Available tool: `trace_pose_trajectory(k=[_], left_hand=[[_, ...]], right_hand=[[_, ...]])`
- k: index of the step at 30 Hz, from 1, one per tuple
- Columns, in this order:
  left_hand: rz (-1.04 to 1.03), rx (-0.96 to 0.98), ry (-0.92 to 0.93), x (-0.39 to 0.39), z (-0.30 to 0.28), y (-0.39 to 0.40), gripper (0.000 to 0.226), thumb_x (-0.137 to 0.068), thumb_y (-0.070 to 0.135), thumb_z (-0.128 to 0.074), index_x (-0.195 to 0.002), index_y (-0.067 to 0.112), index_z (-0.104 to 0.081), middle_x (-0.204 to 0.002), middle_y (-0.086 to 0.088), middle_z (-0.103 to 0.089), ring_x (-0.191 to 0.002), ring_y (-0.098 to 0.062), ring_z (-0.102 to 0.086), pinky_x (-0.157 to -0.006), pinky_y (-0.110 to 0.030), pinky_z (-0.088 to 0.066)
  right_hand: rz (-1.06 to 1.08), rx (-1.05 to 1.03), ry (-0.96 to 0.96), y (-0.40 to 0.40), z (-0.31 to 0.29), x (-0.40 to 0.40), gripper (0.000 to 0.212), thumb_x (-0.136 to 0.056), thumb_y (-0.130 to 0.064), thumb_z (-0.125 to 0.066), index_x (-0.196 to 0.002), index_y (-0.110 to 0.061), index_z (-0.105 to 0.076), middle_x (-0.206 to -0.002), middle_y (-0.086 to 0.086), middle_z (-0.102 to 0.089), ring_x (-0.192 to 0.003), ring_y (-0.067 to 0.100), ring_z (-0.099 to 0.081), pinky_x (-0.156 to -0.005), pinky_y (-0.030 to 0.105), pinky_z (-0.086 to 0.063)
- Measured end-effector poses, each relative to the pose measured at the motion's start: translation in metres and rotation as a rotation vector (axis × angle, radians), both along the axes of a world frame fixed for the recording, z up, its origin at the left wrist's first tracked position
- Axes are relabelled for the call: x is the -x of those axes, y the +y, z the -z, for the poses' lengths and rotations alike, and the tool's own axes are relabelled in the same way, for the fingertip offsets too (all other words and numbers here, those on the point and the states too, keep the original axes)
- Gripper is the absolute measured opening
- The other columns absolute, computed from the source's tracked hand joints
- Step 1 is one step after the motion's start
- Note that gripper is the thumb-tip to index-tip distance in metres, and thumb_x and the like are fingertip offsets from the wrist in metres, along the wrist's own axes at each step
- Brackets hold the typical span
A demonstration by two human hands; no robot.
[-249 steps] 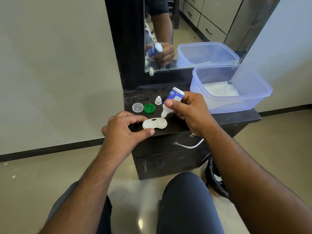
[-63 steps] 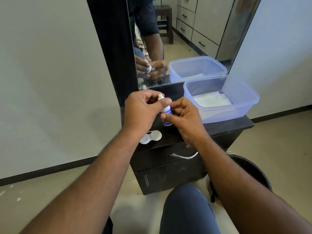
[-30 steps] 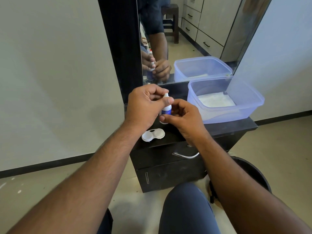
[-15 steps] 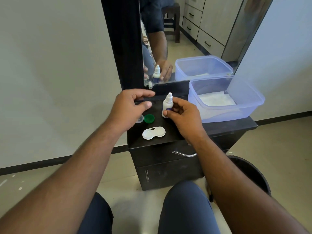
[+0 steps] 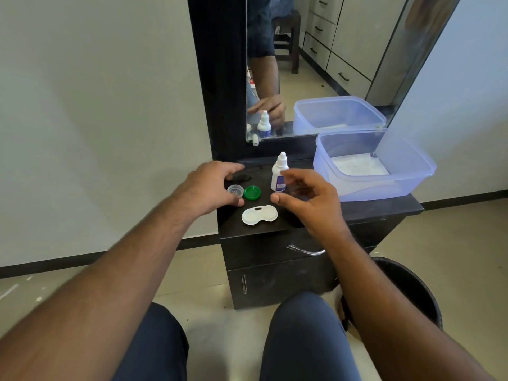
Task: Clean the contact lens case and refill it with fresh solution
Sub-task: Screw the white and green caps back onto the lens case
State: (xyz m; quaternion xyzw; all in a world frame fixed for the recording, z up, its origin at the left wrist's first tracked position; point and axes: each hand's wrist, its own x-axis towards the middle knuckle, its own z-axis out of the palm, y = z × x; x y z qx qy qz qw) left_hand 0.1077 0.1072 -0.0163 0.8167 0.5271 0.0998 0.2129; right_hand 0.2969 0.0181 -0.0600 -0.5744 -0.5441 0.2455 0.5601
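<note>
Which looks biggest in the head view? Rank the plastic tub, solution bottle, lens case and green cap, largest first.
1. Plastic tub
2. Lens case and solution bottle: too alike to rank; the case lies flat and nearer the camera.
3. Green cap

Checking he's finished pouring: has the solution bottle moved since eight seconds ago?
Yes. The bottle went from tipped over the lens case to standing upright farther back, near the plastic tub.

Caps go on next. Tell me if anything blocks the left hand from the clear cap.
Nothing visible does. The left hand hovers right at the clear cap, with the green cap on its far side.
</note>
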Motion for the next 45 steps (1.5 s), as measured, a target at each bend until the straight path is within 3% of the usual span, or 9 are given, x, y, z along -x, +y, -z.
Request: trace_pose_trajectory(k=[3,8,14,18,29,31,34,37,45], left_hand=[[0.028,0.036,-0.014,-0.003,-0.005,-0.001,0.08,-0.07,0.023,-0.084,-0.141,0.027,-0.046,-0.115,0.0,-0.063,-0.086,-0.014,-0.058,-0.082,-0.031,-0.049],[0.008,-0.012,-0.061,-0.001,-0.008,-0.006,0.071,-0.074,0.014,-0.08,-0.138,0.02,-0.05,-0.088,0.004,-0.064,-0.078,-0.011,-0.061,-0.075,-0.026,-0.049],[-0.16,-0.091,-0.536,0.018,-0.005,-0.037,0.029,-0.076,0.02,-0.077,-0.105,0.023,-0.074,-0.088,0.006,-0.07,-0.078,-0.006,-0.065,-0.068,-0.016,-0.05],[-0.159,-0.104,-0.725,0.013,0.005,-0.061,0.021,-0.074,0.016,-0.081,-0.094,0.016,-0.073,-0.087,0.008,-0.072,-0.078,0.0,-0.069,-0.069,-0.01,-0.052],[-0.08,-0.242,-0.575,0.008,0.04,-0.084,0.021,-0.074,0.025,-0.081,-0.091,0.019,-0.07,-0.095,0.007,-0.071,-0.089,-0.007,-0.065,-0.076,-0.024,-0.056],[-0.105,-0.228,-0.573,0.005,0.044,-0.085,0.02,-0.074,0.024,-0.081,-0.089,0.02,-0.069,-0.093,0.01,-0.069,-0.089,-0.008,-0.064,-0.088,-0.032,-0.053],[-0.142,-0.236,-0.588,0.002,0.048,-0.086,0.02,-0.075,0.022,-0.08,-0.092,0.017,-0.07,-0.091,0.013,-0.067,-0.086,-0.004,-0.062,-0.116,-0.046,-0.029],[-0.131,-0.242,-0.58,0.001,0.049,-0.085,0.024,-0.075,0.022,-0.08,-0.098,0.019,-0.073,-0.09,0.018,-0.063,-0.082,0.002,-0.06,-0.12,-0.04,-0.018],[-0.059,-0.263,-0.603,0.004,0.058,-0.08,0.025,-0.075,0.02,-0.08,-0.098,0.013,-0.074,-0.099,0.017,-0.065,-0.09,0.008,-0.061,-0.117,-0.027,-0.016]], right_hand=[[-0.191,0.15,-0.093,0.001,-0.006,-0.007,0.033,-0.066,-0.021,-0.085,-0.096,-0.026,-0.072,-0.096,-0.005,-0.064,-0.081,0.007,-0.06,-0.073,0.019,-0.049],[-0.333,0.344,-0.221,0.003,-0.015,-0.014,0.034,-0.068,-0.021,-0.085,-0.1,-0.024,-0.073,-0.096,-0.008,-0.064,-0.078,0.003,-0.059,-0.074,0.017,-0.05],[-0.376,0.393,-0.314,0.007,-0.017,-0.015,0.044,-0.069,-0.021,-0.084,-0.11,-0.023,-0.069,-0.097,-0.005,-0.063,-0.081,0.006,-0.059,-0.076,0.018,-0.051],[-0.374,0.381,-0.391,0.006,-0.015,-0.013,0.041,-0.07,-0.023,-0.084,-0.109,-0.025,-0.069,-0.1,-0.009,-0.061,-0.085,0.008,-0.058,-0.076,0.018,-0.051],[-0.364,0.343,-0.429,0.007,-0.013,-0.009,0.033,-0.071,-0.023,-0.083,-0.102,-0.024,-0.072,-0.101,-0.01,-0.062,-0.09,0.009,-0.059,-0.08,0.024,-0.052],[-0.368,0.344,-0.442,0.007,-0.012,-0.009,0.034,-0.071,-0.024,-0.082,-0.103,-0.024,-0.072,-0.102,-0.01,-0.062,-0.091,0.009,-0.059,-0.08,0.024,-0.052],[-0.373,0.347,-0.45,0.007,-0.014,-0.01,0.034,-0.072,-0.023,-0.082,-0.104,-0.025,-0.072,-0.102,-0.012,-0.062,-0.091,0.007,-0.058,-0.08,0.021,-0.05],[-0.378,0.345,-0.458,0.007,-0.016,-0.01,0.034,-0.072,-0.023,-0.081,-0.105,-0.024,-0.072,-0.102,-0.013,-0.061,-0.091,0.007,-0.058,-0.079,0.019,-0.048],[-0.385,0.354,-0.467,0.006,-0.018,-0.011,0.033,-0.073,-0.02,-0.08,-0.105,-0.023,-0.072,-0.094,-0.019,-0.058,-0.083,0.001,-0.055,-0.071,0.013,-0.042]])
